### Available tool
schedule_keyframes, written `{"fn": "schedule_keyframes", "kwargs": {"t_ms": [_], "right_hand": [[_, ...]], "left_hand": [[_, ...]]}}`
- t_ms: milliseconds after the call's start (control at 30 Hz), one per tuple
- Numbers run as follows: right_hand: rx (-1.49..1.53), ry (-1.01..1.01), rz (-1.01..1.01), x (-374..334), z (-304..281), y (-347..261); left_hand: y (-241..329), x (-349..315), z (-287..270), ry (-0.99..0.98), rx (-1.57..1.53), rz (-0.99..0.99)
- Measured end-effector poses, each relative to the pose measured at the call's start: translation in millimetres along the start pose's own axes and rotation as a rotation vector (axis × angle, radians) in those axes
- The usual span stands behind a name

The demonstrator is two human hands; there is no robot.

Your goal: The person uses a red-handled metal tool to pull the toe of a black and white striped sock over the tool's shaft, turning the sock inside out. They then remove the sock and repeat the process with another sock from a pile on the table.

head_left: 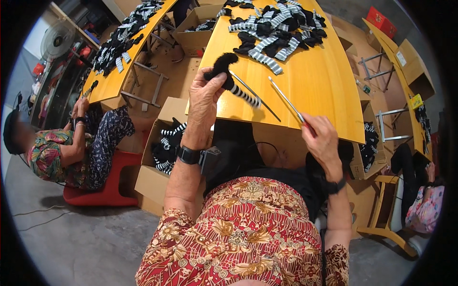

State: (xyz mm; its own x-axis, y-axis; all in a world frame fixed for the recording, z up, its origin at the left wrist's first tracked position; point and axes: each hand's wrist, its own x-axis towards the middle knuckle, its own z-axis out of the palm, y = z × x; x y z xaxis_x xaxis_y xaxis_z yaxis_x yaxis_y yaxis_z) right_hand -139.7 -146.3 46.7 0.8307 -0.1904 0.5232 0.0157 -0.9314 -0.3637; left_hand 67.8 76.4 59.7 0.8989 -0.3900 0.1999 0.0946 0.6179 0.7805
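Observation:
My left hand (206, 95) is raised over the near left edge of the yellow table (329, 90). Its thumb and fingers pinch a small fuzzy black fabric piece (223, 62) with a black-and-white striped tube (245, 97) hanging from it. A thin dark rod (257, 97) slants just behind the tube, toward the table's front edge; whether it touches the piece I cannot tell. In my right hand (320, 138), closed near that edge, is a slim metal rod tool (285, 97) pointing up and left. Its grip is mostly hidden by my fingers, with a bit of red showing.
A heap of striped and black fabric pieces (276, 28) covers the table's far part. Open cardboard boxes with such pieces stand left (143, 178) and right (377, 162) of me. One person (62, 148) sits at the left table, another (422, 205) at the right.

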Motion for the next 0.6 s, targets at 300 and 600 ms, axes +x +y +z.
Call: {"fn": "schedule_keyframes", "kwargs": {"t_ms": [300, 600], "right_hand": [[0.201, 0.097, -0.062, 42, 41, -3], [1.028, -0.196, 0.448, 70, 14, -42]], "left_hand": [[-17, -15, 24, -0.103, 0.185, -0.057], [-32, -31, 39, -0.201, 0.208, -0.255]]}}
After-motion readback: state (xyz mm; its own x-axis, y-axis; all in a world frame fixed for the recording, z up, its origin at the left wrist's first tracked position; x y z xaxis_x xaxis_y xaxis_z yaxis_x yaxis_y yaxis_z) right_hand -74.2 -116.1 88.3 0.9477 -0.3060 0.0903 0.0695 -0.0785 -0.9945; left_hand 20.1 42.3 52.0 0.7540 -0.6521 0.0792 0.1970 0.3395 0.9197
